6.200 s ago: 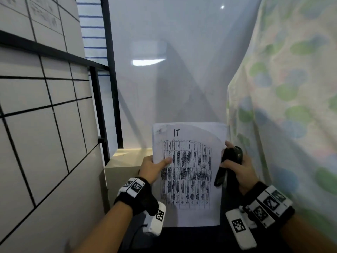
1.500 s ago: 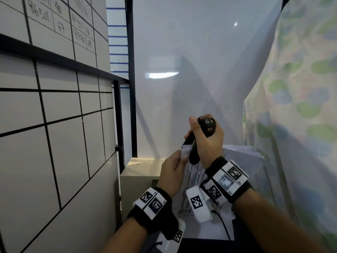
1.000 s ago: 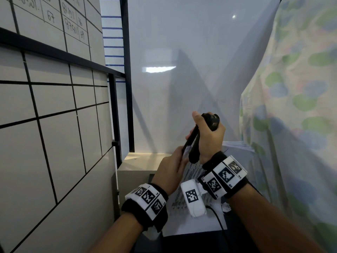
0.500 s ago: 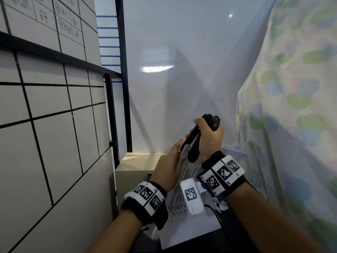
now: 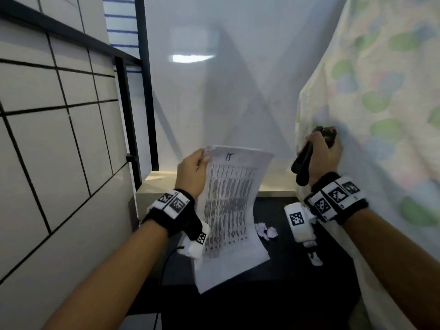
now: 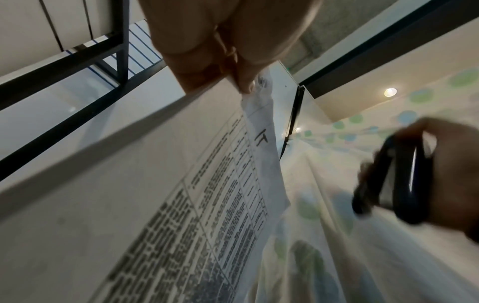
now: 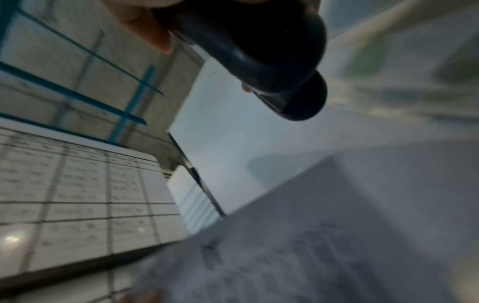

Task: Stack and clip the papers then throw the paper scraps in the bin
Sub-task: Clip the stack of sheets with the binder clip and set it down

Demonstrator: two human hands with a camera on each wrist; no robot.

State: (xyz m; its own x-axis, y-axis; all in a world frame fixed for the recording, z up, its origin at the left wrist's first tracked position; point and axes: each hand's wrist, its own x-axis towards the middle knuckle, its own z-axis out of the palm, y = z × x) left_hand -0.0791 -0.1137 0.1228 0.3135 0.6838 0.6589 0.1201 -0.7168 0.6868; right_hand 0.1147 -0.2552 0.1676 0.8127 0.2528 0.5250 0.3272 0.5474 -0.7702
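My left hand (image 5: 194,171) pinches the top left corner of a stack of printed papers (image 5: 229,210), which hangs tilted above the black table (image 5: 297,277). In the left wrist view the fingertips (image 6: 243,82) pinch that corner of the papers (image 6: 207,215). My right hand (image 5: 321,153) is off to the right, near the curtain, and grips a black stapler (image 5: 303,163); the stapler (image 7: 261,61) fills the top of the right wrist view. Crumpled white paper scraps (image 5: 266,231) lie on the table between my hands. No bin shows.
A tiled wall with a black metal frame (image 5: 126,110) stands at the left. A flowered curtain (image 5: 381,115) hangs close at the right. A pale low ledge (image 5: 162,179) runs along the back of the table, below a white wall.
My right hand has pulled the stapler away from the papers' top corner and swung right. My left hand now holds the stack alone and has raised it, uncovering the scraps.
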